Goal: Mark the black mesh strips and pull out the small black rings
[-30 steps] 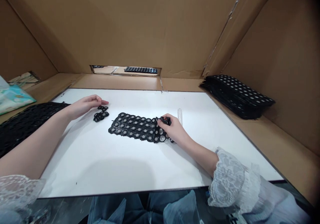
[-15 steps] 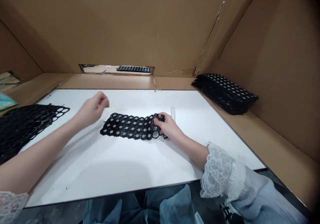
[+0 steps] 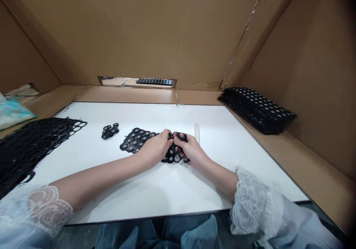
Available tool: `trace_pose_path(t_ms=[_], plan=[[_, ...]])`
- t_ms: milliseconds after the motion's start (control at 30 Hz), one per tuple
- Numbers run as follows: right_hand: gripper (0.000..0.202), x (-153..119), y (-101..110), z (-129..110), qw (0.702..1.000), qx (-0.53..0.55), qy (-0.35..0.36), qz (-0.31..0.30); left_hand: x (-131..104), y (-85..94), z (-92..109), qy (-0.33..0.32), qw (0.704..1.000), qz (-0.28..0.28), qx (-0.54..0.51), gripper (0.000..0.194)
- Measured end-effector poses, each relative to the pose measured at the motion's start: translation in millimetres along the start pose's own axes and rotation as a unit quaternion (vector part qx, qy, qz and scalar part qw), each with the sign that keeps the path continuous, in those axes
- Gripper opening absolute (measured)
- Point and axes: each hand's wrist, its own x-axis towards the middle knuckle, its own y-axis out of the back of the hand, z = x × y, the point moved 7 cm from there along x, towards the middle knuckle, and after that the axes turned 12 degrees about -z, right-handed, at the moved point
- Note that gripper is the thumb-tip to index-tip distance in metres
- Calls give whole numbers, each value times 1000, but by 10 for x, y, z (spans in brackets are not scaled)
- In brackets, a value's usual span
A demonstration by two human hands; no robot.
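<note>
A black sheet of joined rings with pale round centres (image 3: 135, 140) lies across the middle of the white board. My left hand (image 3: 157, 147) is closed on its upper edge, right of the middle, and covers part of it. Close beside it, my right hand (image 3: 191, 149) pinches the sheet's right end, with the fingertips of both hands nearly touching. A small clump of loose black rings (image 3: 110, 130) lies to the left of the sheet. Just behind my right hand is a clear tube (image 3: 197, 132).
Black ring netting (image 3: 36, 141) is heaped on the left, near a green and white packet (image 3: 15, 113). A stack of black dotted sheets (image 3: 257, 110) stands at the right by the cardboard wall (image 3: 152, 30). The white board (image 3: 125, 201) lies between.
My left hand has come right and down from above the board onto the sheet. The small clump of rings now shows left of the sheet. The view has shifted slightly.
</note>
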Motion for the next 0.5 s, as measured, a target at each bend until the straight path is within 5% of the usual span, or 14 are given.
trace_pose_path(t_ms=[500], plan=[[24, 6, -20, 29, 1000, 2, 6, -24, 2, -19, 59, 9, 999, -28, 45, 50]])
